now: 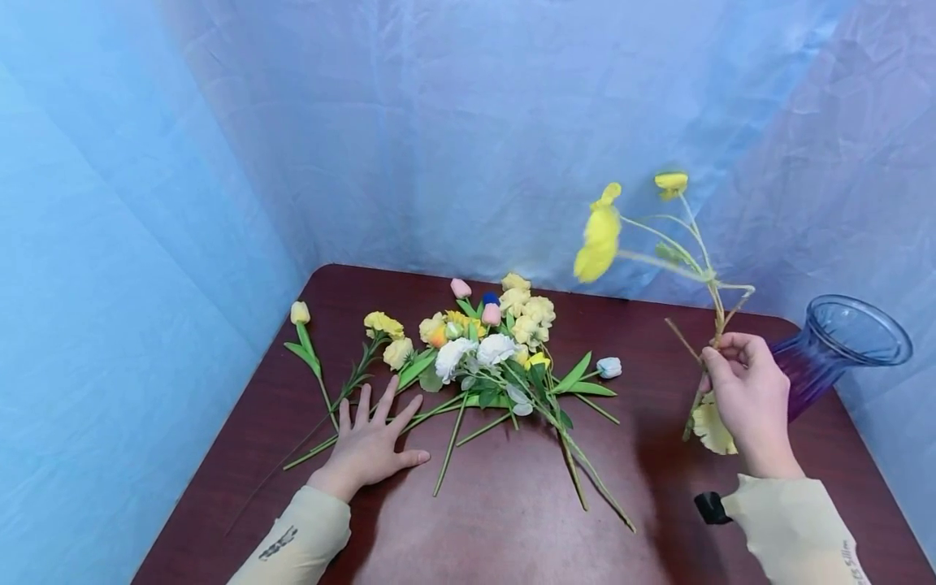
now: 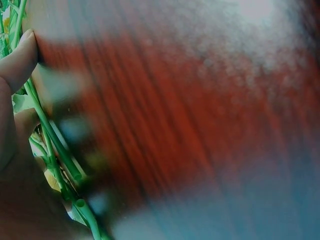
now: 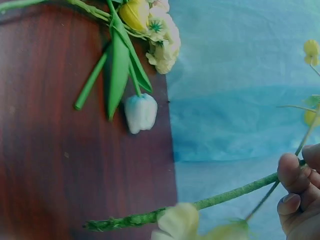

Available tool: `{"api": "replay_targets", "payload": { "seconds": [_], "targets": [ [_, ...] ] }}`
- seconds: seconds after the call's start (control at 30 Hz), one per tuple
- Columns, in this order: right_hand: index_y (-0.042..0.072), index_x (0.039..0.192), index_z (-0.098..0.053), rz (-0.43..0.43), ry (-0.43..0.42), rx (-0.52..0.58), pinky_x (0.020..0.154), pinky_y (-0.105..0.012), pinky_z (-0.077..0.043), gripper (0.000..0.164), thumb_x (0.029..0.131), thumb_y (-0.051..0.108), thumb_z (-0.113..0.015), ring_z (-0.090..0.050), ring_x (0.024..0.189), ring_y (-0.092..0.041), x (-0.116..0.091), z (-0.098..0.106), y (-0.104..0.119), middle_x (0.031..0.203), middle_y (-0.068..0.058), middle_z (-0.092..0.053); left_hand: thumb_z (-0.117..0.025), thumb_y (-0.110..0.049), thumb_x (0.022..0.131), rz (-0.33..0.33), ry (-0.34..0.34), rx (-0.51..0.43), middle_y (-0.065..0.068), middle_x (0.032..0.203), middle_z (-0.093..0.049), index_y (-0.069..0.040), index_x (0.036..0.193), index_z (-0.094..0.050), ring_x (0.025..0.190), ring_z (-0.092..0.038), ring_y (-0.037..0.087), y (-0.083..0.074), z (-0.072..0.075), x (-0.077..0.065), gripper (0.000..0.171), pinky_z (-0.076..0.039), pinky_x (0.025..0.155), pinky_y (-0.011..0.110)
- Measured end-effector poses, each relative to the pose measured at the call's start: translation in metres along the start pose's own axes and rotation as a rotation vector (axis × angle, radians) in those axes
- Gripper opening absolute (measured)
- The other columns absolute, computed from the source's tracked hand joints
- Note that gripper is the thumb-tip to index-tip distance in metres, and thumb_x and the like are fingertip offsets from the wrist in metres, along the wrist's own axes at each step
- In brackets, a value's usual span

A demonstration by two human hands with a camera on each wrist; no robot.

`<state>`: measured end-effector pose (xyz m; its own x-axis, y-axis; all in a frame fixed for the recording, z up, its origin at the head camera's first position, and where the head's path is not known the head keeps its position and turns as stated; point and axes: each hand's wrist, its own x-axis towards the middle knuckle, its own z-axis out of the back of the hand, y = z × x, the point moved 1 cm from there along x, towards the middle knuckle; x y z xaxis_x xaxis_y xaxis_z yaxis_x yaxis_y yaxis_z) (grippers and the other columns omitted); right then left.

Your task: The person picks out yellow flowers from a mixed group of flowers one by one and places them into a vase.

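My right hand [image 1: 749,398] pinches the branching stem of a yellow artificial flower spray [image 1: 600,244] between thumb and fingers, raised above the table's right side. Two of its blooms point up and left; a paler one [image 1: 712,426] hangs below the hand. In the right wrist view its thick green stem [image 3: 235,192] runs from the fingertips toward the lower left. My left hand [image 1: 369,447] lies with fingers spread over the green stems of the flower pile, beside white peonies [image 1: 457,357]. The left wrist view shows stems [image 2: 60,150] close by its fingers.
Behind the right hand, a blue-purple glass vase [image 1: 808,370] leans outward in view. Around the pile lie a pale yellow tulip [image 1: 300,313], pink tulips [image 1: 461,288], cream blooms [image 1: 537,313] and a pale blue tulip [image 1: 609,367]. Blue cloth [image 1: 468,146] hangs around the dark wooden table [image 1: 497,504].
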<state>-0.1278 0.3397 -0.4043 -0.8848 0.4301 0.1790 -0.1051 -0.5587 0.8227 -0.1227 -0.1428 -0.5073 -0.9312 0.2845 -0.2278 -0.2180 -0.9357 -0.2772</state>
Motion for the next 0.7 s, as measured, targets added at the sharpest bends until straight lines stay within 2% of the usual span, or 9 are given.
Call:
{"api": "replay_targets", "payload": {
  "seconds": [0.2, 0.3, 0.37, 0.43, 0.7],
  "targets": [
    [0.004, 0.117, -0.056, 0.179, 0.027, -0.159, 0.055, -0.014, -0.044, 0.024, 0.103, 0.022, -0.063, -0.064, 0.055, -0.007, 0.011, 0.007, 0.015, 0.082, 0.013, -0.062, -0.069, -0.066, 0.087, -0.002, -0.007, -0.001, 0.009, 0.173, -0.003, -0.034, 0.161, -0.033, 0.153, -0.001, 0.053, 0.000, 0.000, 0.000, 0.089, -0.001, 0.114, 0.078],
    [0.004, 0.116, -0.057, 0.226, 0.068, -0.170, 0.059, -0.012, -0.045, 0.023, 0.103, 0.021, -0.063, -0.066, 0.056, -0.011, 0.015, 0.009, 0.023, 0.080, 0.004, -0.066, -0.069, -0.066, 0.087, -0.004, -0.010, -0.001, 0.009, 0.173, -0.003, -0.034, 0.161, -0.033, 0.153, -0.001, 0.053, 0.000, 0.001, 0.000, 0.088, -0.001, 0.114, 0.078],
    [0.005, 0.115, -0.057, 0.246, 0.098, -0.174, 0.056, -0.015, -0.047, 0.021, 0.102, 0.020, -0.064, -0.066, 0.057, -0.012, 0.017, 0.009, 0.028, 0.080, -0.001, -0.067, -0.069, -0.066, 0.087, -0.004, -0.010, 0.000, 0.009, 0.173, -0.003, -0.034, 0.161, -0.033, 0.153, -0.001, 0.053, 0.000, 0.001, 0.000, 0.088, -0.001, 0.113, 0.078],
    [0.005, 0.114, -0.058, 0.267, 0.114, -0.184, 0.054, -0.016, -0.046, 0.021, 0.102, 0.020, -0.065, -0.064, 0.056, -0.010, 0.018, 0.008, 0.034, 0.082, -0.007, -0.067, -0.069, -0.066, 0.088, -0.005, -0.008, 0.001, 0.009, 0.173, -0.003, -0.033, 0.161, -0.033, 0.153, -0.001, 0.053, -0.001, 0.001, 0.000, 0.088, -0.002, 0.113, 0.078],
    [0.003, 0.111, -0.061, 0.383, 0.112, -0.248, 0.051, -0.019, -0.039, 0.017, 0.100, 0.014, -0.068, -0.055, 0.057, 0.004, 0.023, 0.008, 0.050, 0.084, -0.011, -0.067, -0.067, -0.066, 0.088, -0.001, 0.002, 0.010, 0.009, 0.173, -0.002, -0.034, 0.161, -0.032, 0.154, -0.001, 0.053, 0.000, 0.001, 0.000, 0.087, -0.001, 0.114, 0.077]
  ]
}}
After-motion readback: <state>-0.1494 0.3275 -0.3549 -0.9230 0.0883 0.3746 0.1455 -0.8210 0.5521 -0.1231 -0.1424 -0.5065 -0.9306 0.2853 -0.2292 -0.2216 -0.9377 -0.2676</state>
